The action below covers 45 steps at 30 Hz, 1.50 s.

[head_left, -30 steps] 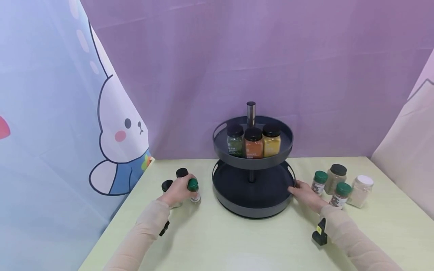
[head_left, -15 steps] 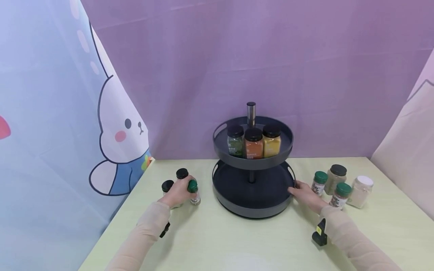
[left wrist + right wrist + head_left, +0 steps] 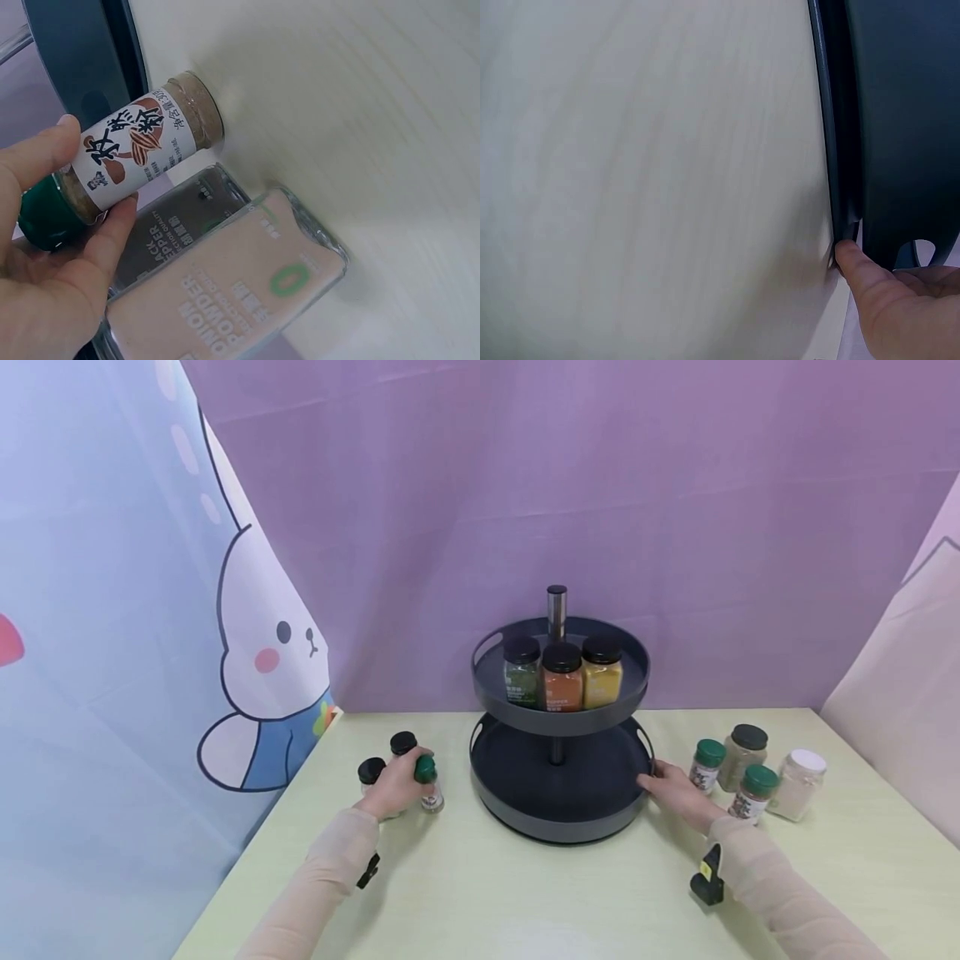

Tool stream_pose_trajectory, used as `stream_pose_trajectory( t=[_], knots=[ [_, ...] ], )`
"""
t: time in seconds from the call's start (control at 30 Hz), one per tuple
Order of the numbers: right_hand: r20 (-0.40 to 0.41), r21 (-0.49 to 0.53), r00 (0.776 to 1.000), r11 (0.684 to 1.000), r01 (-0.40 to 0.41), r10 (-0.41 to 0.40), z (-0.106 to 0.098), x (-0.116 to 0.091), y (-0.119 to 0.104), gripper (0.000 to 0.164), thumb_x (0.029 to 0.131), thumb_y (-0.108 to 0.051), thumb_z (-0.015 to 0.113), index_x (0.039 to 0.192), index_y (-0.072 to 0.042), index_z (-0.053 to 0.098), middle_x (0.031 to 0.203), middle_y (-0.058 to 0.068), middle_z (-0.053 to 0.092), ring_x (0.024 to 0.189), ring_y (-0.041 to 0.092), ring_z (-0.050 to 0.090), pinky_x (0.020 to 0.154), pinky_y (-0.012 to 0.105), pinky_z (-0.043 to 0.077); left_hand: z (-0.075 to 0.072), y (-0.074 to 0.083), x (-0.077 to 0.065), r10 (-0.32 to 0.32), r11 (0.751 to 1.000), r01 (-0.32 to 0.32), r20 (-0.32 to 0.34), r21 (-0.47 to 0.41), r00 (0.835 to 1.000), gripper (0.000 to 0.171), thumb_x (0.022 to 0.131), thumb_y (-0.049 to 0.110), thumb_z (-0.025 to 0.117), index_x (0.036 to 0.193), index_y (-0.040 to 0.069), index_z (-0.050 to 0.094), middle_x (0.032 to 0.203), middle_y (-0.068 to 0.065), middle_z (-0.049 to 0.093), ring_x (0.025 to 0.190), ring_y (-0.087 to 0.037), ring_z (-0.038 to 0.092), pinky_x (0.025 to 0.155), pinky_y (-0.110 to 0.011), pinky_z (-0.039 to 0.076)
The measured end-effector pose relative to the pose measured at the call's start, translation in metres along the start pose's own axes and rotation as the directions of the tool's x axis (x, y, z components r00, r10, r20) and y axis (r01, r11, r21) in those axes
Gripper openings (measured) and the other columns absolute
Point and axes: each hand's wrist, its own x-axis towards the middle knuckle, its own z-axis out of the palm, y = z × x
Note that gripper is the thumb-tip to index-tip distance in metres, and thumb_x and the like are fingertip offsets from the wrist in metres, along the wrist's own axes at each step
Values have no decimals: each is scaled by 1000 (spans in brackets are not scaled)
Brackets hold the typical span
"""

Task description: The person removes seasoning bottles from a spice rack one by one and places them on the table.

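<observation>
My left hand (image 3: 397, 787) grips a green-lidded spice jar (image 3: 146, 139) around its lid and upper body, at the left of the table. The jar has a white label with brown pods and holds brown powder. Next to it in the left wrist view are an onion powder jar (image 3: 225, 300) and a black pepper jar (image 3: 169, 232). At the right of a dark two-tier turntable (image 3: 558, 832), my right hand (image 3: 682, 795) holds the lower tray's rim by its cut-out handle. One fingertip (image 3: 847, 251) reaches the base edge in the right wrist view.
On the upper tray (image 3: 558, 722) stand green, orange and yellow spice jars with black lids. Two green-lidded jars (image 3: 750, 802), a dark-lidded jar (image 3: 744, 756) and a white-lidded jar (image 3: 798, 785) stand right of the turntable. A purple cloth (image 3: 420, 527) hangs behind.
My left wrist has shifted very slightly right, with the hand still on the green-lidded jar. The right hand and the turntable look unchanged.
</observation>
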Motion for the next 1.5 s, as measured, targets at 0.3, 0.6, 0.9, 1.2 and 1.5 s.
stream_pose_trajectory(
  t=[0.3, 0.6, 0.9, 1.2, 1.5],
  knots=[
    [-6, 9, 1000, 1000, 8, -8, 0, 2, 1, 70, 97, -29, 38, 140, 16, 5, 143, 38, 10, 132, 50, 13, 109, 56, 19, -1, 1, 0, -4, 1000, 4, 9, -6, 1000, 57, 74, 10, 75, 125, 9, 50, 118, -18, 57, 107, -32, 57, 89, -46, 49],
    [-7, 6, 1000, 1000, 29, -29, 1, 3, 1, 68, 97, -27, 39, 139, 17, 8, 142, 39, 14, 131, 50, 19, 108, 55, 25, 0, 3, -3, -26, 1000, 26, -22, 7, 999, 62, 75, 16, 75, 130, 8, 46, 122, -17, 56, 108, -31, 56, 89, -45, 49],
    [-14, 11, 1000, 1000, 3, -3, 0, -1, -2, 78, 96, -37, 41, 139, 17, 5, 142, 38, 12, 131, 49, 18, 108, 56, 22, -11, 14, -14, 4, 999, 1, -91, 54, 996, 55, 80, 22, 70, 128, 5, 48, 122, -13, 57, 107, -28, 58, 89, -44, 49],
    [-46, -39, 997, 998, 53, -55, -4, -15, -3, 79, 96, -39, 42, 139, 17, 7, 140, 39, 18, 127, 50, 29, 104, 54, 33, -18, 31, -26, 200, 978, -173, -306, 115, 931, 33, 85, 21, 63, 114, 7, 61, 107, -8, 62, 94, -23, 61, 81, -39, 52],
    [-150, -134, 972, 978, 162, -182, -20, -41, -24, 73, 96, -34, 46, 140, 14, 13, 139, 36, 28, 126, 50, 32, 100, 54, 37, -33, 64, -26, 74, 927, -170, -280, -334, 957, 27, 91, 26, 56, 115, 14, 62, 117, -3, 63, 110, -22, 58, 93, -37, 48]
  ],
)
